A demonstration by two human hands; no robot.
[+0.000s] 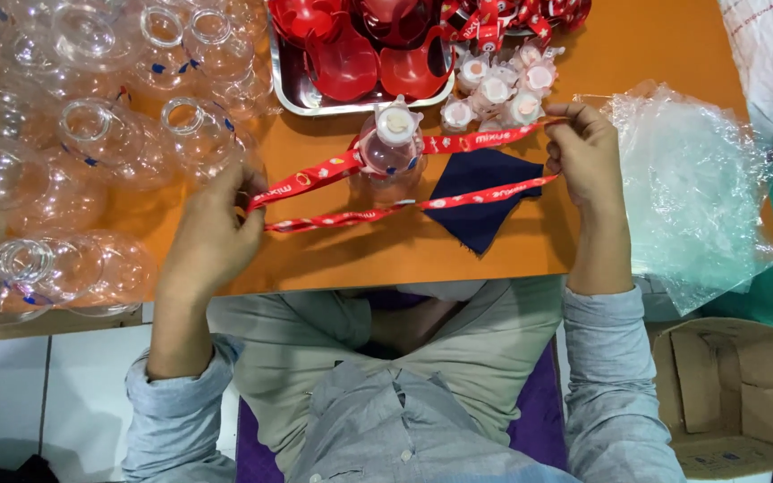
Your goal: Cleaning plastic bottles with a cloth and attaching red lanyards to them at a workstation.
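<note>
Left hand (212, 234) and right hand (586, 154), fingers pinched shut on opposite ends of a red printed strap (386, 183), stretch it taut at frame centre around the neck of a small clear bottle (389, 143), keeping the loop open.

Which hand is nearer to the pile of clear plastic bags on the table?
The right hand. It holds the red strap just beside the plastic bags; the left hand holds the strap's other end, far across the orange table.
</note>
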